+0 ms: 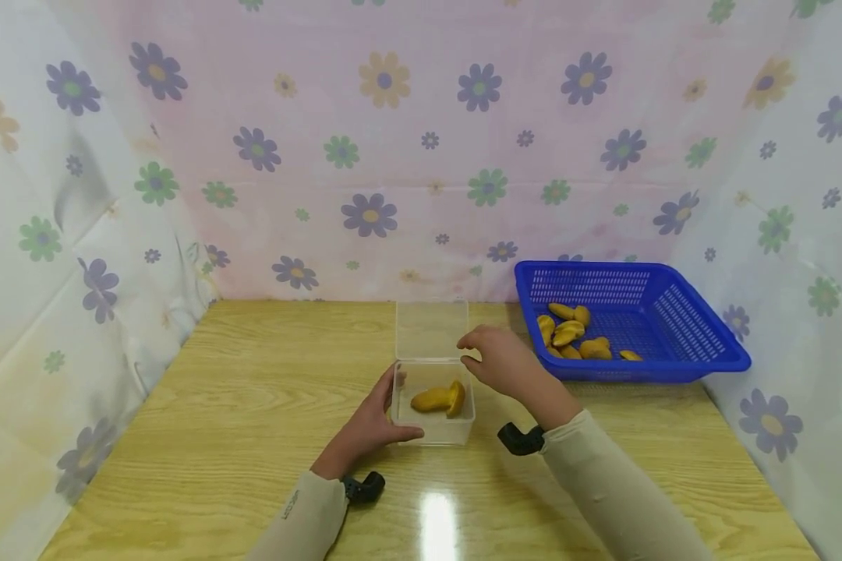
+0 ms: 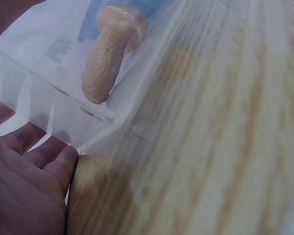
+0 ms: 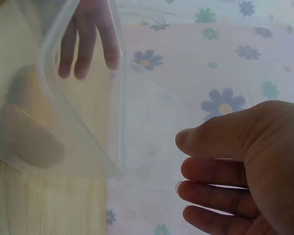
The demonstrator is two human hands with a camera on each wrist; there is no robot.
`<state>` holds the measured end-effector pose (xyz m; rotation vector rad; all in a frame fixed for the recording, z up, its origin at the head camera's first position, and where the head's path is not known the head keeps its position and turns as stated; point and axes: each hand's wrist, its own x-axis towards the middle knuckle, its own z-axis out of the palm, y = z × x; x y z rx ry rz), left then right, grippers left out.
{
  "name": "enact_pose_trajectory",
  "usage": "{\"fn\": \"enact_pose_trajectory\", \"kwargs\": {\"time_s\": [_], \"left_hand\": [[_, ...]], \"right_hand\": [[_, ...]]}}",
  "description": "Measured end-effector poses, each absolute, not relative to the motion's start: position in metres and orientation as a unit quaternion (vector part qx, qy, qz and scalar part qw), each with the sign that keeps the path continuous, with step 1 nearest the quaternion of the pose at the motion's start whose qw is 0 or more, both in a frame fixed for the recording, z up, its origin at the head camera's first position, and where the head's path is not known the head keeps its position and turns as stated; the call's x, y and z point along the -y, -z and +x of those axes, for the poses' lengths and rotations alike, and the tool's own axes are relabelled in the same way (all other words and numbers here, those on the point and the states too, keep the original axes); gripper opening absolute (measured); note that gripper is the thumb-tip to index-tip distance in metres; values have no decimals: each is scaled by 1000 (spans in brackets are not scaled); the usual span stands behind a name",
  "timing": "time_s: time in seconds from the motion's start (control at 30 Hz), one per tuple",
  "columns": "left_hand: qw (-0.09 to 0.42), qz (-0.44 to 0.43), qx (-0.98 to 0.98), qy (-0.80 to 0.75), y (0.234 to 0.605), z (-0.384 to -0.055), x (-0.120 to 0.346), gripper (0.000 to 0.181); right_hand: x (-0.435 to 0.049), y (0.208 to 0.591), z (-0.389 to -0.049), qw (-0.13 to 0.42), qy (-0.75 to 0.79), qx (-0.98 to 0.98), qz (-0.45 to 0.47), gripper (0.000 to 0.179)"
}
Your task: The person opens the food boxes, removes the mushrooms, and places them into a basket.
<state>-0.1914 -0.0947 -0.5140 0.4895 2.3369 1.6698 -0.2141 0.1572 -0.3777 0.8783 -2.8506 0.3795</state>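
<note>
A clear plastic box [image 1: 435, 434] stands on the table, its hinged lid [image 1: 431, 331] raised at the back. Inside lies one yellow-brown mushroom [image 1: 438, 399], its cap to the right; the left wrist view shows the same mushroom [image 2: 108, 58] through the wall. My left hand [image 1: 373, 421] holds the box at its left side, thumb across the front and fingers along the left wall. Beside the lid's right edge hovers my right hand [image 1: 501, 361], fingers loosely bent with nothing between them. In the right wrist view, that hand [image 3: 235, 166] is apart from the box.
A blue plastic basket [image 1: 702, 327] stands at the back right, with several yellow-brown mushrooms [image 1: 568, 333] gathered in its left part. Flowered cloth [image 1: 421, 156] hangs behind and along both sides of the wooden table [image 1: 267, 389].
</note>
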Motion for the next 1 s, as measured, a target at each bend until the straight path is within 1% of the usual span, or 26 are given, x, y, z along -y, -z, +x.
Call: {"fn": "enact_pose_trajectory", "kwargs": {"time_s": [0.17, 0.3, 0.53, 0.77, 1.0], "left_hand": [[134, 172, -793, -569, 493, -184, 95, 121], [138, 173, -790, -572, 482, -178, 95, 118], [118, 166, -792, -576, 513, -192, 96, 119], [107, 177, -794, -572, 515, -191, 96, 117], [107, 179, -790, -577, 514, -191, 96, 116]], "right_hand": [[-151, 382, -210, 46, -111, 942, 315, 20], [-145, 386, -209, 20, -91, 938, 333, 19], [-138, 391, -209, -6, -52, 929, 367, 16], [-132, 399, -208, -38, -40, 921, 387, 14], [-126, 404, -210, -54, -24, 916, 396, 11]]}}
